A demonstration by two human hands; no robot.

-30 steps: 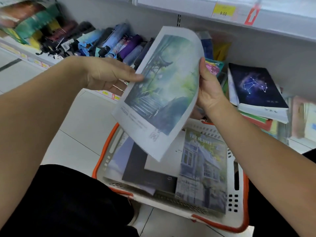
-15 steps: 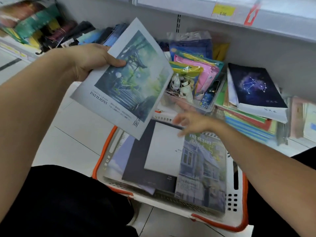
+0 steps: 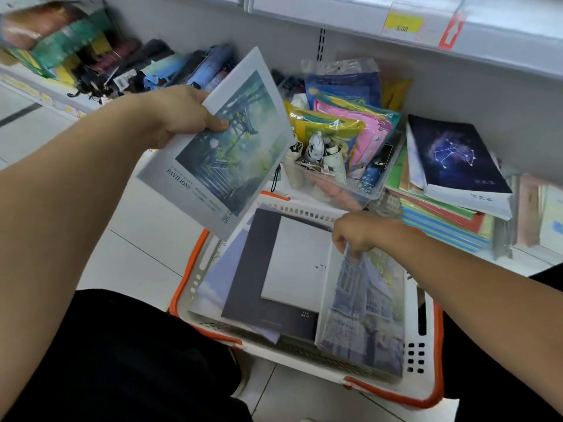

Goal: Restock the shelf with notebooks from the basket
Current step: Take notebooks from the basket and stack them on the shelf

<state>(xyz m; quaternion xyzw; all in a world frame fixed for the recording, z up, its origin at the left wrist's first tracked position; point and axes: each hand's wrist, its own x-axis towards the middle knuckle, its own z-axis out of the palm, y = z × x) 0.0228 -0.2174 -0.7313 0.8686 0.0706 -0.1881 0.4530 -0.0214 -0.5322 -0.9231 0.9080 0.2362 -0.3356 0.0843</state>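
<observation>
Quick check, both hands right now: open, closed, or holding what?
Left hand: holding the Pavilions notebook.
Right hand: fingers pinching the top edge of the house-cover notebook in the basket.

far-left shelf goods [image 3: 51,35]: blurred | price tag [image 3: 402,24]: digits smeared | right books [image 3: 548,220]: cut by edge | basket [image 3: 425,388] notebooks: lower ones hidden under upper

Folded umbrellas [image 3: 170,68] lie left of a clear bin [image 3: 344,190].

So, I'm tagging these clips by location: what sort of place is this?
Most likely a stationery aisle in a shop: a yellow price tag on the shelf edge, stacked notebooks topped by a dark constellation-cover notebook, and a white, orange-rimmed shopping basket.
</observation>
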